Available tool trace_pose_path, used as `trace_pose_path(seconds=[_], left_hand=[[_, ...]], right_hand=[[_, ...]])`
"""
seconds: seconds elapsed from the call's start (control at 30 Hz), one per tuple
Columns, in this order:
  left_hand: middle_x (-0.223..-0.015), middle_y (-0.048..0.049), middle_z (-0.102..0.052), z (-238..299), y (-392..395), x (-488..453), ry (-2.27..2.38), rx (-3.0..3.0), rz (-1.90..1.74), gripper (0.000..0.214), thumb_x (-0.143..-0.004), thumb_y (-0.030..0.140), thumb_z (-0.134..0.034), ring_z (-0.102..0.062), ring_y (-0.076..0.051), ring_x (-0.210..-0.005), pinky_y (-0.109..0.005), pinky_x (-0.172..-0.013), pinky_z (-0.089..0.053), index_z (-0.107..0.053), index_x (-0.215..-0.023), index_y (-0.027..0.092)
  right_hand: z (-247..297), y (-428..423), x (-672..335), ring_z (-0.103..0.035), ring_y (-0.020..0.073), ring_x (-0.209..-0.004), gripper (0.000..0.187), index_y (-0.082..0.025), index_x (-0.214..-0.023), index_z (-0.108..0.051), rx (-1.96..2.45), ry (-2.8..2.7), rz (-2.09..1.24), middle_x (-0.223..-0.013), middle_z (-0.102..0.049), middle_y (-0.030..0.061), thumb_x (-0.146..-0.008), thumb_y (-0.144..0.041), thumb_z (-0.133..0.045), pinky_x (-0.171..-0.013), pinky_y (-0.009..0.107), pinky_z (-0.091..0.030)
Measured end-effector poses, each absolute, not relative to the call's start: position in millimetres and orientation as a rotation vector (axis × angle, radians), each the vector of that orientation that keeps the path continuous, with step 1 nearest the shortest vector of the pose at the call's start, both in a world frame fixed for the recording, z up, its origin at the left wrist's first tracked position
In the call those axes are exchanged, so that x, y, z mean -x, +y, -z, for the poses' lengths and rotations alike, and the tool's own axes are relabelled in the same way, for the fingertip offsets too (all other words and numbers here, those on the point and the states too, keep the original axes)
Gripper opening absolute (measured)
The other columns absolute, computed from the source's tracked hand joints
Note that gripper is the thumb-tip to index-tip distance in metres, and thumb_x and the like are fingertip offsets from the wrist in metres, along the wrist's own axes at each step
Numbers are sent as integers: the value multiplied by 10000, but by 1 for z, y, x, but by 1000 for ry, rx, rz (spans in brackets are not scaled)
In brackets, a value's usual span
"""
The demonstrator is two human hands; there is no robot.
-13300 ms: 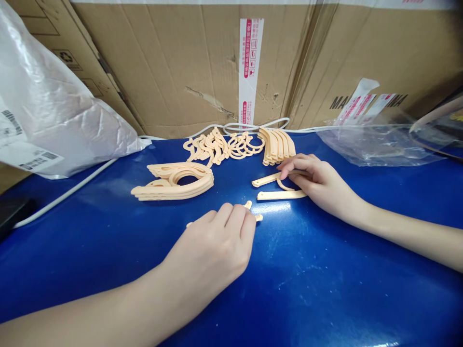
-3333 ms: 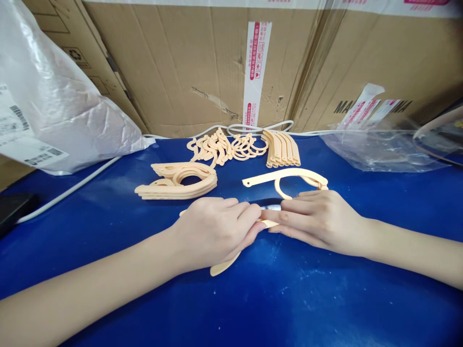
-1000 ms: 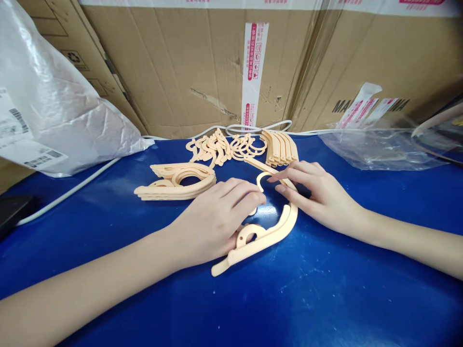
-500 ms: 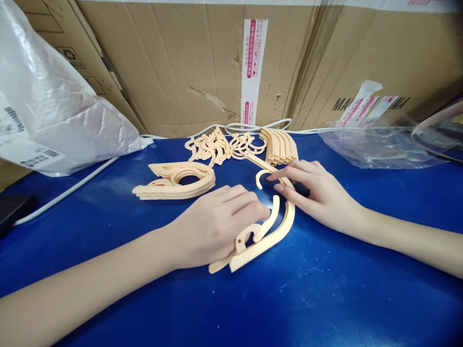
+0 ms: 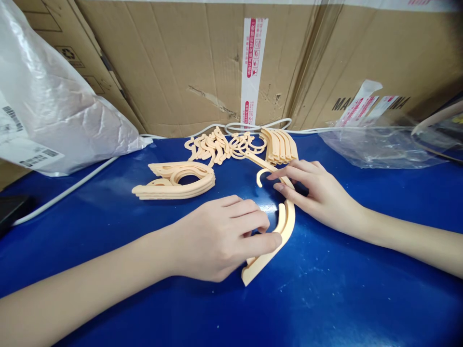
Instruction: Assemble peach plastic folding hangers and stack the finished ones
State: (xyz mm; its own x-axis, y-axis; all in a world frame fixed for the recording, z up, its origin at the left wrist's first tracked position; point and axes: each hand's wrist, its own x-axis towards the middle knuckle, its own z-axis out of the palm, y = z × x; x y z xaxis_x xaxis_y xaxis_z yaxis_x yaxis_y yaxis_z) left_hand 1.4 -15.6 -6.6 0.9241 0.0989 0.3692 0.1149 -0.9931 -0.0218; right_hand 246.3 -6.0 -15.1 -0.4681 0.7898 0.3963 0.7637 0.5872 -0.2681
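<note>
A cream plastic folding hanger [image 5: 291, 217] lies on the blue tabletop with its hook [image 5: 259, 177] pointing left. My right hand [image 5: 318, 190] grips it near the pivot, index finger by the hook and thumb on the hanger's upper arm. At the lower arm, my left hand [image 5: 227, 236] is closed, its thumb laid along the inner strip; the fingers hide part of that arm. Left of the hands sits a stack of folded hangers [image 5: 177, 185].
Behind the hands lie a pile of loose hooks and small hanger parts [image 5: 213, 144] and a row of hanger arms [image 5: 280, 144]. Cardboard boxes [image 5: 173, 62] wall off the back. A silver mailing bag [image 5: 65, 106] stands left, clear plastic film [image 5: 379, 144] right, and a white cable [image 5: 72, 188] crosses the left.
My left hand has moved right and slightly down, and the hanger's lower arm has swung to the right. The inner strip now lies closer along that arm. My right hand stays in place.
</note>
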Motion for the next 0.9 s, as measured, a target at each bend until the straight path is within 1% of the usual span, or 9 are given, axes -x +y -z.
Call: trace_pose_path(seconds=[0.07,0.13,0.2,0.23,0.3,0.47,0.63,0.73,0.9], left_hand=[[-968,-69,-659,6,-17,-2,-162,3067,599,284,-926,278,-457,-573,-215,-888,-353,-753,-421,-602,-1119,128],[-951,-83,-665,5,-18,-3,-164,3099,619,450,-899,496,-514,-584,-223,-864,-363,-739,-423,-604,-1103,106],[-940,-82,-666,4,-19,-3,-188,3120,611,560,-844,600,-559,-591,-224,-857,-371,-749,-423,-605,-1099,103],[-950,-79,-665,4,-19,-3,-202,3128,599,548,-836,581,-584,-592,-224,-870,-374,-763,-423,-601,-1109,106],[-985,-77,-660,3,-19,-3,-225,3142,589,465,-836,465,-614,-591,-227,-904,-381,-793,-424,-590,-1137,112],[-975,-66,-645,3,-18,-3,-281,3164,594,380,-781,231,-578,-582,-222,-885,-370,-764,-438,-578,-1148,133],[-992,-71,-640,8,-16,-2,-407,3072,849,343,-778,90,-548,-582,-195,-872,-325,-738,-459,-548,-1119,127],[-1022,-67,-637,10,-13,-2,-615,3029,937,265,-858,108,-541,-586,-185,-917,-317,-788,-468,-530,-1121,134],[-1072,-55,-618,11,-7,-2,-770,2908,742,98,-947,214,-503,-562,-209,-949,-370,-827,-441,-555,-1016,168]], right_hand=[[15,-6,-246,-583,183,-902,196,-248,-1059,-621,1234,-2338,-72,-920,-628,11,-953,-337,-482,-806,353,-357],[15,-6,-246,-581,183,-904,194,-248,-1059,-620,1236,-2340,-69,-913,-627,10,-952,-338,-486,-804,352,-356],[15,-6,-246,-579,186,-915,189,-250,-1057,-620,1238,-2339,-64,-913,-627,10,-950,-335,-490,-800,351,-356],[15,-6,-246,-580,189,-922,186,-250,-1056,-620,1238,-2337,-62,-916,-628,11,-948,-332,-492,-797,351,-356],[15,-6,-247,-581,196,-938,183,-252,-1058,-619,1238,-2337,-63,-940,-632,15,-947,-323,-492,-795,354,-358],[14,-8,-248,-580,207,-979,218,-260,-1086,-609,1214,-2374,-73,-1030,-638,33,-968,-278,-426,-832,377,-361],[13,-9,-248,-583,207,-970,208,-253,-1058,-609,1198,-2362,-62,-1036,-650,29,-924,-200,-459,-804,366,-360],[13,-9,-247,-607,186,-893,193,-247,-1026,-620,1185,-2334,-82,-975,-678,5,-897,-182,-492,-823,365,-363],[12,-9,-246,-633,179,-838,177,-229,-1001,-637,1162,-2309,-129,-868,-702,-11,-879,-193,-513,-858,377,-364]])
